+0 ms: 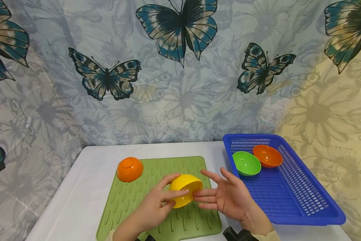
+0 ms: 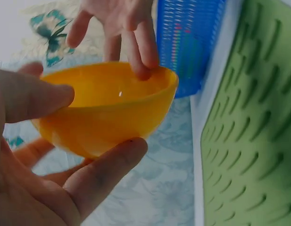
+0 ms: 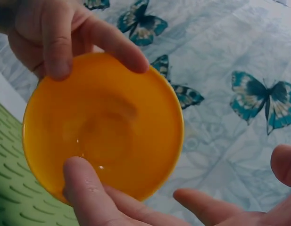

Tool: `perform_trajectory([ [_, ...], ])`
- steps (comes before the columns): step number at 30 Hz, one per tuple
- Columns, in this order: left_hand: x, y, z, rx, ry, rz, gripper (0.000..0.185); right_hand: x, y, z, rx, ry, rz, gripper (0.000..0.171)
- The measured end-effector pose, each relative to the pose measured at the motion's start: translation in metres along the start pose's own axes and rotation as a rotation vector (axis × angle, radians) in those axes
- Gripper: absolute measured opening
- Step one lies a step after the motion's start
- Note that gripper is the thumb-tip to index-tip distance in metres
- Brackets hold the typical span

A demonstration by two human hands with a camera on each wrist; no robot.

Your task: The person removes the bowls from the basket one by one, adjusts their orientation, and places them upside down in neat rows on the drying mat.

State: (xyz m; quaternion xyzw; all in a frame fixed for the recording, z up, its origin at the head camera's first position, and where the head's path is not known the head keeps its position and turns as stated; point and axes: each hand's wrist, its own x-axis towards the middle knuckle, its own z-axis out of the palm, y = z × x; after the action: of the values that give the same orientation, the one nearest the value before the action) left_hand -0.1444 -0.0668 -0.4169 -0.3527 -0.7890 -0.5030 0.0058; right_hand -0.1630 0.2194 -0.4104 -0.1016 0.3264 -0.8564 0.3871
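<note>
The left hand [image 1: 155,205] is gripping a yellow bowl [image 1: 184,181] (one of four here). Its tilted mouth is facing the straight-fingered right hand [image 1: 229,197].

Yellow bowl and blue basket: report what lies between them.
In the head view, the right hand is between the yellow bowl and the blue basket, above green mat and white tabletop.

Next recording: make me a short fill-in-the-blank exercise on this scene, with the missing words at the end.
1. In the head view, the left hand grips a bowl coloured ____.
2. The basket holding the green bowl is coloured ____.
3. On the mat, the orange bowl rests with its base facing ____.

Missing words: yellow; blue; up.
</note>
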Motion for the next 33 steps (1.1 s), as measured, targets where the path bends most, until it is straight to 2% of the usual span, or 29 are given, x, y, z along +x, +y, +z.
perform_trajectory([
  [4, -0.002, 0.002, 0.001, 0.335, -0.015, 0.223, 0.061, 0.001, 0.002, -0.005, 0.021, -0.020, 0.051, 0.081],
  [7, -0.001, 0.003, 0.001, 0.478, -0.028, 0.335, 0.064, 0.002, 0.004, -0.007, 0.010, -0.029, 0.069, 0.080],
  [12, -0.002, 0.005, -0.001, 0.603, -0.078, 0.397, 0.071, 0.002, 0.005, -0.007, -0.036, -0.021, 0.081, 0.077],
  [17, -0.003, 0.007, -0.001, 0.645, -0.123, 0.431, 0.076, 0.002, 0.005, -0.006, -0.102, 0.006, 0.103, 0.072],
  [21, -0.003, 0.011, 0.000, 0.660, -0.179, 0.418, 0.070, 0.004, 0.005, -0.004, -0.194, 0.031, 0.137, 0.071],
  [26, -0.003, 0.014, 0.003, 0.727, -0.242, 0.456, 0.062, 0.005, 0.007, -0.004, -0.290, 0.028, 0.176, 0.063],
  [33, -0.003, 0.015, 0.007, 0.831, -0.250, 0.525, 0.051, 0.005, 0.011, -0.005, -0.316, 0.034, 0.147, 0.046],
])
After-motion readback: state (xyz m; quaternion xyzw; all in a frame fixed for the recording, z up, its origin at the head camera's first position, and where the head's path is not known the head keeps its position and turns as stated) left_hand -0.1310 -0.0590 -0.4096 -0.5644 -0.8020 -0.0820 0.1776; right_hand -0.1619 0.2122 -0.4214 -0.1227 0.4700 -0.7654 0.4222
